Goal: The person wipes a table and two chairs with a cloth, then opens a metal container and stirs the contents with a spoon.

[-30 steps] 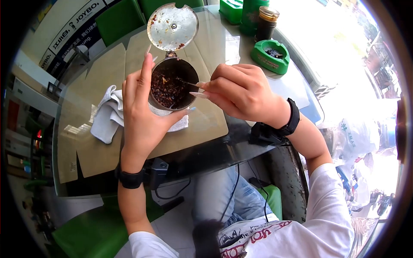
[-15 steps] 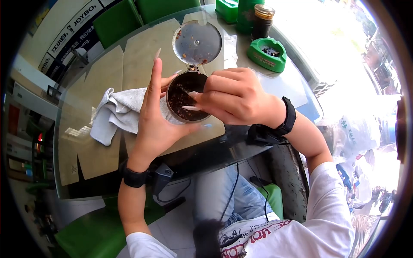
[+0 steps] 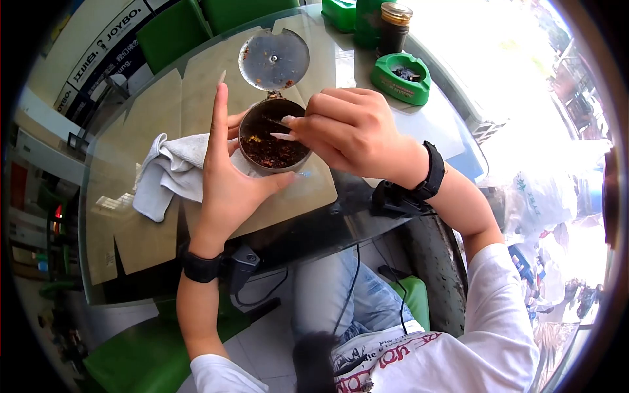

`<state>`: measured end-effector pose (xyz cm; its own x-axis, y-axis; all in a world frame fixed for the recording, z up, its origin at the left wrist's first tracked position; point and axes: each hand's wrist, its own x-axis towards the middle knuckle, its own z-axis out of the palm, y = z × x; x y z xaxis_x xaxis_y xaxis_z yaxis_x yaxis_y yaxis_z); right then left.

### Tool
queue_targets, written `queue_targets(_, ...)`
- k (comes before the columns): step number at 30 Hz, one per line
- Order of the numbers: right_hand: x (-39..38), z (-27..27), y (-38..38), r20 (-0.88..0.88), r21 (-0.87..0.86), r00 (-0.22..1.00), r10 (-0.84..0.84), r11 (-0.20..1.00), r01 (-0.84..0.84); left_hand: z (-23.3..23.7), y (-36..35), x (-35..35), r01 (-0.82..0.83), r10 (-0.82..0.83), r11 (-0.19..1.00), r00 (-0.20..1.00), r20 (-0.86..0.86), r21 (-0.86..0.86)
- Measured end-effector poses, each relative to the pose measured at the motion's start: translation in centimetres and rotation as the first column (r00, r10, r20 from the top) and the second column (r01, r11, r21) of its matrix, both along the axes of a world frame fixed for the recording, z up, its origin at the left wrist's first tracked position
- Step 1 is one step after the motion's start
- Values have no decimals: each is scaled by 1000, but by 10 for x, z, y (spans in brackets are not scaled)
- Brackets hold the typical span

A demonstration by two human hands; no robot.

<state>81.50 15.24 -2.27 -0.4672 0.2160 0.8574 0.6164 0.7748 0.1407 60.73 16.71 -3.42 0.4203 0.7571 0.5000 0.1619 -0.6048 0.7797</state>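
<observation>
A round metal container [image 3: 274,164] with dark reddish-brown flaky stuff [image 3: 265,149] inside is over the table, its mouth facing me. Its hinged metal lid [image 3: 274,60], spotted with crumbs, lies open on the far side. My left hand [image 3: 226,177] holds the container from the left, thumb below it, index finger pointing up. Over the right rim, my right hand [image 3: 354,131] is closed in a pinch, fingertips inside the mouth; a thin thing seems to be between them, too small to name. Left of the container lies a crumpled grey-white cloth [image 3: 173,170], partly behind my left hand.
A green ashtray [image 3: 401,78] with dark bits stands at the back right. Behind it are a dark jar with a gold lid [image 3: 394,29] and a green canister [image 3: 368,23]. The glass table's edge [image 3: 314,252] runs near my lap. Green chairs [image 3: 173,36] stand beyond.
Both hands and the container have shifted slightly left and away from me. The container's mouth shows more of its contents, with a yellowish bit now visible.
</observation>
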Motion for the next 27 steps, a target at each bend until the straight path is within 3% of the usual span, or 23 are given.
queue_targets(4,-1,-2,0,13,-107,990,140,985,-138,-3,1,0,7,-5,999,999,-47,36)
queue_targets(9,10,4,2,-38,-18,999,2,1000,-3,-5,4,-4,17,-16,994,1000,5,-111)
queue_targets(12,5,2,1,-67,-111,997,31,993,-38,0,-1,-1,25,-28,988,1000,-15,-154)
queue_targets(14,-4,-6,-1,-111,-222,982,152,959,-173,-1,-3,1,57,-60,988,998,-16,-144)
queue_targets(16,-3,-1,-5,-105,-228,978,179,953,-199,-2,-3,1,72,-76,989,997,-21,-132)
queue_targets(22,5,7,-5,-214,-195,977,-3,980,-39,3,-3,-2,21,-32,994,995,-98,-106)
queue_targets(25,-1,5,-11,-253,-385,950,184,881,-274,0,-3,0,38,-50,993,993,-109,-108)
queue_targets(26,-2,5,-11,-230,-329,926,298,872,-362,-2,-2,0,50,-62,990,994,-91,-130)
queue_targets(27,-2,6,-11,-207,-329,933,294,877,-349,-3,-1,0,61,-73,987,995,-74,-152)
